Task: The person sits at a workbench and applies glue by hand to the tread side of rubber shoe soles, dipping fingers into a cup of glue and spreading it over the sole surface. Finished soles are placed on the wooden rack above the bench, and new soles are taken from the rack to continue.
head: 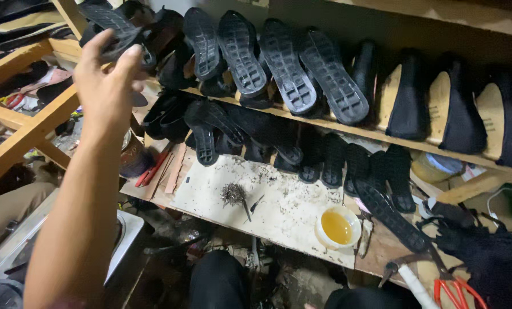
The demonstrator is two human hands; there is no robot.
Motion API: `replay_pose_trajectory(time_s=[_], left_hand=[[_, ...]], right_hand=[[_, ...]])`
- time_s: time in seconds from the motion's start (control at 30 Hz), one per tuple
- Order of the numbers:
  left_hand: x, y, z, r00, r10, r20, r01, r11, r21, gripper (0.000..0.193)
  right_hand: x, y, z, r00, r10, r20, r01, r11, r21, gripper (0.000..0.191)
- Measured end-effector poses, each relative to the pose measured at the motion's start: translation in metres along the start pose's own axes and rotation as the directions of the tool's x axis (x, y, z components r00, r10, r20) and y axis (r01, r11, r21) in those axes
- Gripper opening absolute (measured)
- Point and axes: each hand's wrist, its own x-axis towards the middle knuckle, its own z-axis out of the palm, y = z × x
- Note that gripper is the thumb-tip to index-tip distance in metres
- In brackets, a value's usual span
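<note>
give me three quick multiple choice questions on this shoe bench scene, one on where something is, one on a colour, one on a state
1. Where does the small bowl sit?
A. on the pale board on the bench
B. on the upper shelf
C. on the floor

2. What colour is the liquid in that bowl?
A. blue
B. amber yellow
C. black

3. What is the left hand doing?
A. resting flat on the bench
B. holding scissors
C. raised, gripping a black shoe sole

Answers:
1 A, the bowl stands at the right end of the pale board.
2 B, the liquid shows amber yellow against the white rim.
3 C, the fingers close on the sole up by the upper shelf.
</note>
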Motion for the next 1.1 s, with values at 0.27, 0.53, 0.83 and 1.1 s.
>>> replay_pose_trajectory(time_s=[0.27, 0.53, 0.83, 1.1], left_hand=[[-0.230, 0.038, 0.015, 0.952, 0.299, 0.065, -0.306, 0.929, 0.206, 0.065], [-0.427, -0.019, 0.067, 0.894, -0.003, 0.449, -0.021, 0.999, 0.048, 0.053], [-0.424, -0.028, 0.066, 0.724, -0.408, 0.556, 0.688, 0.368, -0.626, 0.071], [-0.395, -0.038, 0.074, 0.419, -0.779, 0.467, 0.899, 0.285, -0.331, 0.026]], right_hand=[[-0.028, -0.029, -0.018, 0.940, -0.240, -0.243, 0.316, 0.883, 0.348, 0.080], [-0.060, -0.131, -0.033, 0.875, -0.218, -0.432, 0.483, 0.451, 0.750, 0.089], [-0.078, -0.126, -0.021, 0.736, -0.427, -0.525, 0.665, 0.598, 0.447, 0.102], [-0.072, -0.128, -0.071, 0.681, -0.622, -0.388, 0.513, 0.782, -0.353, 0.051]])
